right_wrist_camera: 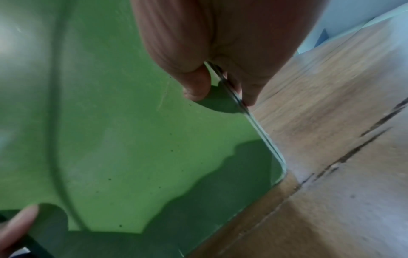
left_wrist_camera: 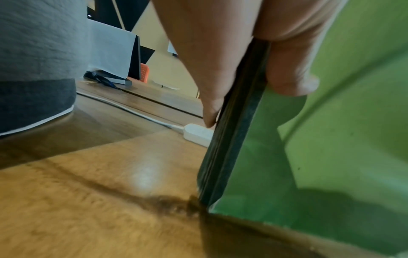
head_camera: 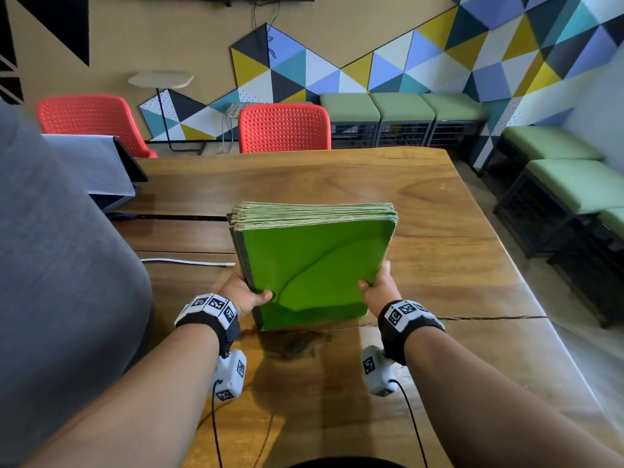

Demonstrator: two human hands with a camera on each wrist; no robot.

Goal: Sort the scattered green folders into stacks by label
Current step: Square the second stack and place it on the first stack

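A thick bundle of green folders (head_camera: 314, 265) stands on its lower edge on the wooden table (head_camera: 439, 265), leaning back away from me. My left hand (head_camera: 248, 293) grips its left edge, thumb on the front cover (left_wrist_camera: 331, 139) and fingers behind. My right hand (head_camera: 376, 285) grips the right edge the same way, thumb (right_wrist_camera: 196, 82) pressed on the green cover (right_wrist_camera: 99, 122). The top edges of several folders fan out pale at the top. No label shows on the front cover.
A white cable (head_camera: 189, 262) runs across the table to a white plug block (left_wrist_camera: 197, 132) just left of the bundle. A covered monitor (head_camera: 98, 163) and a grey-clothed person (head_camera: 50, 265) are at the left. Red chairs (head_camera: 283, 128) stand behind; green stools (head_camera: 557, 184) line the right.
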